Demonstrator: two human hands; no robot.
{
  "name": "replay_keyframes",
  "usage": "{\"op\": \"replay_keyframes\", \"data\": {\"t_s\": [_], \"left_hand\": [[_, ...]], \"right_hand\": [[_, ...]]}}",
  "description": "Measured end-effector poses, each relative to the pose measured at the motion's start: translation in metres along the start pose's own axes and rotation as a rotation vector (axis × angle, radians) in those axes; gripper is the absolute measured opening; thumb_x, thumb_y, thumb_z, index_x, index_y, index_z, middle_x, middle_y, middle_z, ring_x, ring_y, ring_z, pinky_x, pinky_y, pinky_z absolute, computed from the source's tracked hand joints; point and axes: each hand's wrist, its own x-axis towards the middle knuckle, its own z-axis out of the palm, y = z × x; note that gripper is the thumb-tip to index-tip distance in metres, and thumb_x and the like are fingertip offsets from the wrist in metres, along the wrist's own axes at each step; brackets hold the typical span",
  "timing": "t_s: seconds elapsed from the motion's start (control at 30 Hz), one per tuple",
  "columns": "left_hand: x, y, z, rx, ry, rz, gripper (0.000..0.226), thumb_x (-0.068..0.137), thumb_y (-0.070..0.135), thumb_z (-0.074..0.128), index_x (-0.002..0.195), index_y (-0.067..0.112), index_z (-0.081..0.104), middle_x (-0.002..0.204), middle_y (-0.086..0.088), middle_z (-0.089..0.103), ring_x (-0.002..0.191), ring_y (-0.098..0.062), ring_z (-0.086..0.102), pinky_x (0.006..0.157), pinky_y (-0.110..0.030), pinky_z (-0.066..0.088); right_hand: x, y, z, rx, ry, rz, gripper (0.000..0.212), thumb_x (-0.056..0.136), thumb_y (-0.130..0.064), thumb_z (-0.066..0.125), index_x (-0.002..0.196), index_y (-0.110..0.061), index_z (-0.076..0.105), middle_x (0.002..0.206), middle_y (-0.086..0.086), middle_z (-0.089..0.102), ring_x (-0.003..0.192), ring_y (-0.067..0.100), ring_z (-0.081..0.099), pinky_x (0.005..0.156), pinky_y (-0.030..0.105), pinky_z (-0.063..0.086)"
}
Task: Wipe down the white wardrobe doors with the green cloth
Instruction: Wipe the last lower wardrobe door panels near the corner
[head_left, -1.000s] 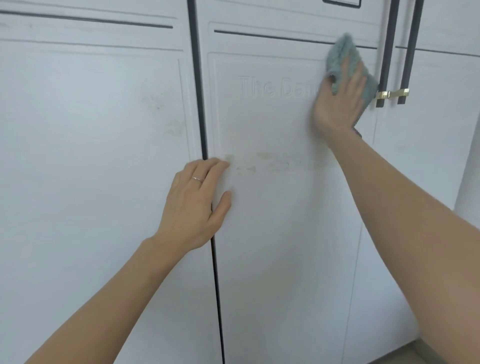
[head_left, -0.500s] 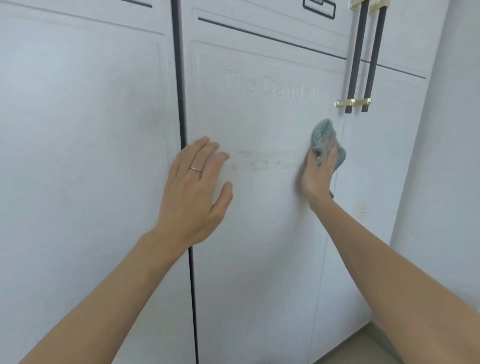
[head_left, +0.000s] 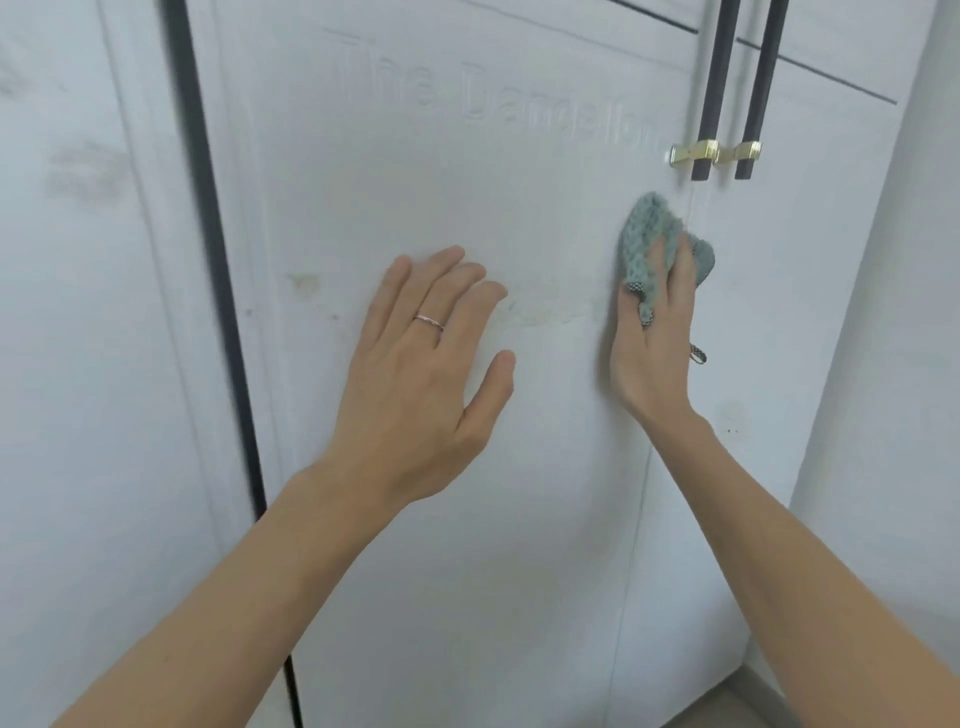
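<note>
Step in hand: wiping the middle wardrobe door (head_left: 415, 571), lower right part of its panel. Green cloth (head_left: 647, 244): bunched under the right hand (head_left: 655, 332), pressed against the door just below the dark handles (head_left: 727, 88) with brass ends; the fingers (head_left: 680, 270) lie over it and pinch a fold of it, a checked trim hanging loose by the palm. Left hand (head_left: 415, 374): flat on the same door, fingers straight and spread, holding nothing, a ring (head_left: 429, 322) on one finger. Marks: a pale yellowish smear (head_left: 545, 312) between the two hands, a small spot (head_left: 304, 283) further left, a grey smudge (head_left: 85, 171) on the left door (head_left: 78, 415). Next move, as judged: sweep the cloth leftward over the smear with firm pressure, the left hand shifting out of its path. Containers: none in view; wardrobe doors closed, contents hidden.
</note>
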Motion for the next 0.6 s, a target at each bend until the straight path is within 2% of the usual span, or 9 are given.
{"op": "replay_keyframes", "data": {"t_s": [0.1, 0.17, 0.23, 0.3, 0.37, 0.43, 0.6], "left_hand": [[0.017, 0.018, 0.022, 0.009, -0.016, 0.02, 0.045, 0.104, 0.031, 0.047, 0.137, 0.004, 0.06, 0.146, -0.012, 0.058, 0.149, -0.031, 0.041, 0.129, -0.047, 0.018], [0.03, 0.025, 0.034, 0.01, -0.007, 0.007, 0.045, 0.104, 0.031, 0.047, 0.137, 0.004, 0.06, 0.147, -0.012, 0.057, 0.15, -0.031, 0.041, 0.129, -0.047, 0.018], [0.04, 0.029, 0.042, 0.029, 0.007, -0.003, 0.045, 0.104, 0.032, 0.047, 0.137, 0.004, 0.06, 0.147, -0.012, 0.057, 0.15, -0.031, 0.041, 0.13, -0.045, 0.017], [0.051, 0.032, 0.051, 0.06, 0.021, -0.007, 0.046, 0.104, 0.032, 0.047, 0.137, 0.003, 0.06, 0.147, -0.013, 0.057, 0.149, -0.032, 0.041, 0.13, -0.044, 0.016], [0.058, 0.035, 0.056, 0.081, 0.034, -0.014, 0.045, 0.104, 0.031, 0.048, 0.137, 0.003, 0.06, 0.147, -0.013, 0.057, 0.149, -0.032, 0.041, 0.13, -0.044, 0.016], [0.064, 0.042, 0.065, 0.097, 0.042, -0.024, 0.044, 0.103, 0.03, 0.05, 0.137, 0.004, 0.061, 0.147, -0.013, 0.057, 0.149, -0.032, 0.041, 0.13, -0.046, 0.015], [0.068, 0.054, 0.08, 0.131, 0.034, -0.025, 0.043, 0.102, 0.028, 0.053, 0.137, 0.003, 0.061, 0.147, -0.013, 0.056, 0.15, -0.033, 0.04, 0.129, -0.05, 0.016]], "right_hand": [[0.026, 0.008, -0.006, 0.0, -0.031, -0.217, 0.057, 0.105, -0.027, 0.036, 0.156, -0.042, 0.016, 0.168, 0.006, 0.014, 0.156, 0.024, 0.014, 0.125, 0.053, 0.02], [0.052, 0.008, -0.005, -0.064, -0.042, -0.315, 0.06, 0.104, -0.025, 0.036, 0.159, -0.035, 0.014, 0.168, 0.01, 0.015, 0.156, 0.034, 0.013, 0.124, 0.057, 0.019], [0.069, 0.01, -0.002, -0.098, -0.014, -0.315, 0.061, 0.104, -0.029, 0.036, 0.162, -0.016, 0.025, 0.165, 0.001, 0.013, 0.157, 0.036, 0.009, 0.124, 0.058, 0.017], [0.081, 0.014, 0.0, -0.117, 0.016, -0.334, 0.059, 0.104, -0.03, 0.039, 0.159, -0.009, 0.031, 0.164, 0.009, 0.019, 0.156, 0.04, 0.009, 0.126, 0.055, 0.014], [0.083, 0.015, 0.001, -0.136, 0.037, -0.373, 0.058, 0.104, -0.03, 0.041, 0.158, -0.007, 0.033, 0.165, 0.021, 0.02, 0.155, 0.043, 0.011, 0.126, 0.055, 0.014], [0.082, 0.022, -0.002, -0.13, 0.047, -0.404, 0.058, 0.104, -0.029, 0.04, 0.157, -0.008, 0.034, 0.165, 0.025, 0.019, 0.155, 0.043, 0.012, 0.124, 0.057, 0.015], [0.029, 0.054, -0.01, -0.187, -0.062, -0.408, 0.062, 0.101, -0.026, 0.045, 0.16, -0.017, 0.029, 0.169, 0.021, 0.009, 0.158, 0.037, 0.004, 0.123, 0.058, 0.015]]}}
